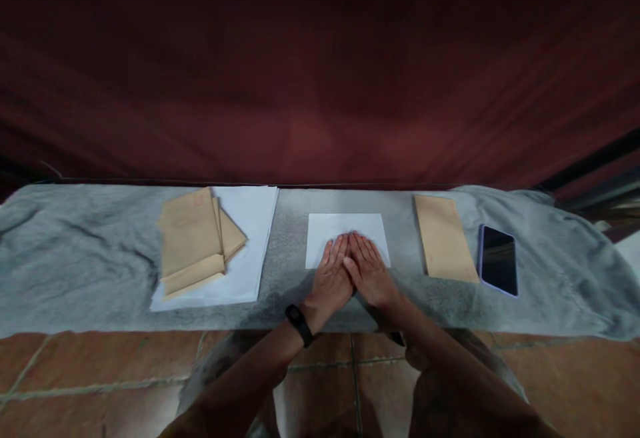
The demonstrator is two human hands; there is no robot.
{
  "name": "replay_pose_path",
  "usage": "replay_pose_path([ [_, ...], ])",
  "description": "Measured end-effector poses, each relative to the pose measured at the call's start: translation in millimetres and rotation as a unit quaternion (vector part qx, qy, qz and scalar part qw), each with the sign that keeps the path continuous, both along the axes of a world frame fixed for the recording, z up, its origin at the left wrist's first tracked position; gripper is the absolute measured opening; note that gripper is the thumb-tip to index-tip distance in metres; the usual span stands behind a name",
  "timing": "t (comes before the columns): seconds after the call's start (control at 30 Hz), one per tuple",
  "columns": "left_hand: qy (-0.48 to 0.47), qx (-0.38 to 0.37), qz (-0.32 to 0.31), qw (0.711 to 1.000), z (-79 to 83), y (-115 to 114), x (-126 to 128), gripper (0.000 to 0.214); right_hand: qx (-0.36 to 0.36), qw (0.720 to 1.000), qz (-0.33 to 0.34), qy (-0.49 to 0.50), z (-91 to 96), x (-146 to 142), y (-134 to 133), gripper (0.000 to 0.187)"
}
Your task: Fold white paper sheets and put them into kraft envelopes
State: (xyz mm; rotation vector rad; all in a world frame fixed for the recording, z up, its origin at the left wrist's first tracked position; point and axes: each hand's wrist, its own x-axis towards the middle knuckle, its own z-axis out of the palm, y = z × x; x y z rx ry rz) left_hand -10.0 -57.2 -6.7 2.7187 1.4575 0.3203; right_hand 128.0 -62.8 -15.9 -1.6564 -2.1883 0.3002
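A white sheet of paper, looking folded to a smaller size, lies on the grey cloth in front of me. My left hand rests flat on its near part, fingers stretched out and pointing away from me. Beside it, my right hand also presses flat on the paper, its thumb crossing over the left hand. The two hands touch each other and hide the middle of the paper's near edge. Neither hand grips anything.
To the left, several brown envelopes lie on a stack of white paper. On the right are another brown envelope and a phone in a purple case. Grey cloth covers the narrow surface; a dark red curtain hangs behind.
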Motion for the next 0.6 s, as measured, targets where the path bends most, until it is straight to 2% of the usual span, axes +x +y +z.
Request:
replay_pose_path([
  [0.27,0.0,-0.018,0.005,1.0,0.2,-2,-1,0.062,0.008,0.999,-0.025,-0.035,-5.0,2,-3,0.067],
  [0.6,0.007,-0.014,0.005,1.0,2.7,-2,-4,0.058,0.052,0.996,-0.032,-0.069,-12.3,14,0,0.068],
])
